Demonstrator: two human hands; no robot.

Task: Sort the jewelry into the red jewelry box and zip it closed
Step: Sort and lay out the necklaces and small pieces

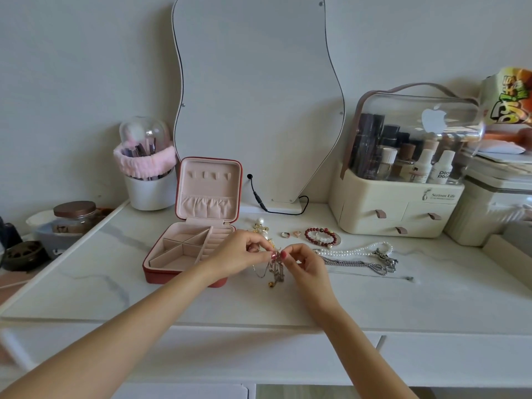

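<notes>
Left hand grip and right hand grip pinching tangled chains, beside open red jewelry box

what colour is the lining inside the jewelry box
Pale pink lining; the jewelry box shell is red. Head view.

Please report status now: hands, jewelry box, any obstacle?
Left hand and right hand pinch tangled chains. Red jewelry box open, compartments look empty. Nothing blocks it.

We note both forearms bare, no sleeves; left hand and right hand show red-painted nails.
</notes>
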